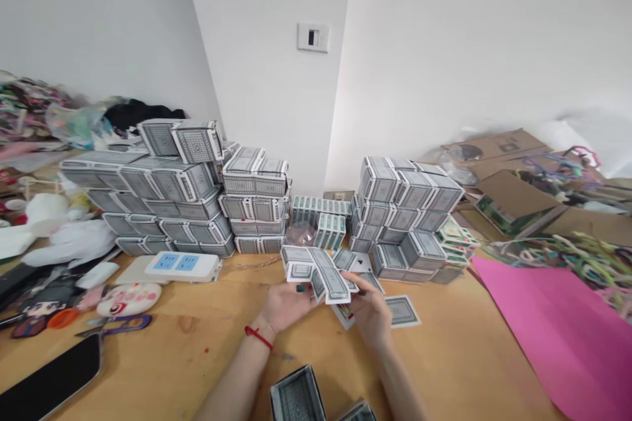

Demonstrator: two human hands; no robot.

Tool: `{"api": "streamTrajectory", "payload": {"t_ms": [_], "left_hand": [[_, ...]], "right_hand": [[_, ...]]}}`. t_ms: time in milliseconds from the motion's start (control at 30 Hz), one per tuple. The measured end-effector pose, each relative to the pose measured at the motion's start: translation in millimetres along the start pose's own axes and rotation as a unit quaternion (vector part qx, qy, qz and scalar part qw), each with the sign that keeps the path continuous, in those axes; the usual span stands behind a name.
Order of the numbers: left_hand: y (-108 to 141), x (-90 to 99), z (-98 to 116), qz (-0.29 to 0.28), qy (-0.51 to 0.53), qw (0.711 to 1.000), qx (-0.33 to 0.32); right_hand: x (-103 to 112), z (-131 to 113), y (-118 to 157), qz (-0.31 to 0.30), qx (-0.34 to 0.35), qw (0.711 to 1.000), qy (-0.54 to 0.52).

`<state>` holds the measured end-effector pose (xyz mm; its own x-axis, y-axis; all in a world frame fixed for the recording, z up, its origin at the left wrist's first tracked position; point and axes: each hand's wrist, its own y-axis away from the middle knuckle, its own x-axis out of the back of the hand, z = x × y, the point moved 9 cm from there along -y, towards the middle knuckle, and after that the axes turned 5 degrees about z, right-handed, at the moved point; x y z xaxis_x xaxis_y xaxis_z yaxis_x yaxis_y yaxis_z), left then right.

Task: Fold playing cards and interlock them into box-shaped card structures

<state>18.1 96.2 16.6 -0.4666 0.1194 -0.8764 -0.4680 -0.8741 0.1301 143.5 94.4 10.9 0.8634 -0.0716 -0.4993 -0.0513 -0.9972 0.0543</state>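
Between my hands is a loose, crisscrossed bunch of grey-backed playing cards (328, 275). My left hand (289, 306) supports the bunch from the left, its thumb with a dark green nail over the cards. On the right, my right hand (370, 309) pinches the bunch's right edge. Behind and beneath it, more cards lie on the table, some face up. One card (402, 312) lies face down right of my right hand. Nearer the front edge stands an open box of cards (298, 396), with part of another beside it.
Stacked card boxes rise at the left (182, 181), centre-left (254, 207) and right (390, 197). Pink paper (548, 335) covers the right side. A black phone (52, 378), scissors (126, 323) and small trinkets lie left; cardboard and cords are far right.
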Motion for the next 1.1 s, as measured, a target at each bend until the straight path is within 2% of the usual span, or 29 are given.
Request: {"api": "streamTrajectory", "payload": {"t_ms": [67, 133, 400, 567, 700, 1100], "left_hand": [[-2, 2.6, -3, 0.01, -0.026, 1.0, 0.002], [-6, 8.1, -6, 0.043, -0.067, 0.997, -0.003], [-10, 28.1, 3, 0.189, -0.115, 0.971, -0.094], [-9, 28.8, 6, 0.197, -0.126, 0.967, -0.102], [-8, 27.8, 10, 0.2, -0.131, 0.965, -0.108], [-7, 33.5, 21, 0.207, -0.144, 0.959, -0.132]], "right_hand": [[6, 3, -2, 0.027, 0.006, 0.999, 0.036], [13, 6, -4, 0.065, 0.017, 0.993, 0.093], [12, 22, -11, 0.044, -0.04, 0.997, 0.05], [16, 33, -13, 0.036, -0.085, 0.995, 0.037], [20, 36, -14, 0.049, -0.088, 0.995, 0.028], [16, 31, -12, 0.027, -0.086, 0.996, 0.003]]}}
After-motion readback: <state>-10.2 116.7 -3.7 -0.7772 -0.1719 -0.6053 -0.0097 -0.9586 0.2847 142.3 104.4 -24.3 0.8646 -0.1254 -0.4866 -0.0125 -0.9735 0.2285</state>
